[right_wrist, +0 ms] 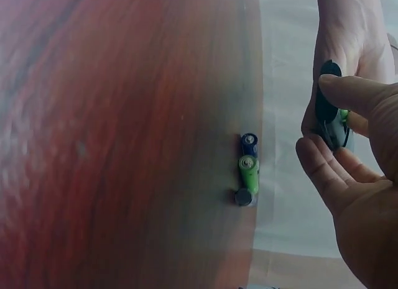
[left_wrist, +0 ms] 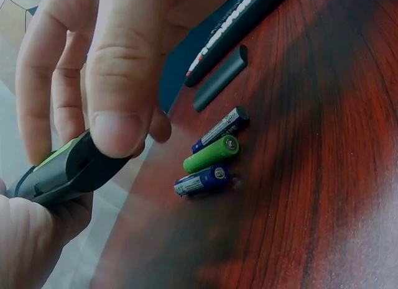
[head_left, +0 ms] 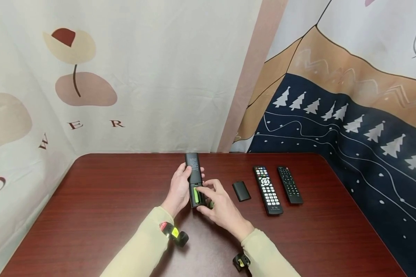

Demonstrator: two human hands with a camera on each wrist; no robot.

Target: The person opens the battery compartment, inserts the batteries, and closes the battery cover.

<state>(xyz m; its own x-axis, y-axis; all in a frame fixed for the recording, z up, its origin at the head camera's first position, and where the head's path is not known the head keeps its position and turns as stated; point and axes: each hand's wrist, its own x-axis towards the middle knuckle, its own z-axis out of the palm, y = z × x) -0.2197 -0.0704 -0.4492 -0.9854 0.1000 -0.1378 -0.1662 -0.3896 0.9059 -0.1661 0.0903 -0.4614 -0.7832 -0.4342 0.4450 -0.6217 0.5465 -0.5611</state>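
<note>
My left hand [head_left: 178, 188] grips a black remote control [head_left: 193, 169], its back facing up and its battery compartment uncovered. Inside the compartment lies a green battery [head_left: 196, 195]. The index finger of my right hand [head_left: 225, 207] touches that battery near its upper end, while the thumb presses against the remote's near end. Below the hands, on the table, lie a green battery [left_wrist: 211, 154] and two blue ones, a farther blue battery [left_wrist: 219, 130] and a nearer blue battery [left_wrist: 200, 181]. The head view mostly hides these behind the right hand.
Right of my hands a black battery cover [head_left: 241, 191] lies on the dark red table [head_left: 107, 200]. Beyond it are a long remote with white buttons [head_left: 268, 192] and a smaller black remote [head_left: 290, 185]. Printed curtains [head_left: 159, 77] hang behind the table.
</note>
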